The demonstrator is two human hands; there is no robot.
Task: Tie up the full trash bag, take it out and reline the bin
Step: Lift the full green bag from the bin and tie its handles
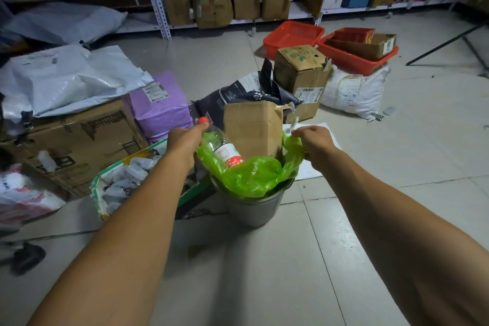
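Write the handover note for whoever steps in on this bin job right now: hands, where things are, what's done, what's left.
Left hand: closed on the left edge of the green trash bag, beside the clear bottle with the red cap.
Right hand: pinching the bag's right edge, lifted above the rim.
Bag sits in the grey bin on the floor; the bottle and a cardboard box stick out of the top.
Done: both edges gathered in hand.
Left: push the box and bottle down or draw the bag over them, tie it, carry it out, reline. No fresh liner is identifiable in view.
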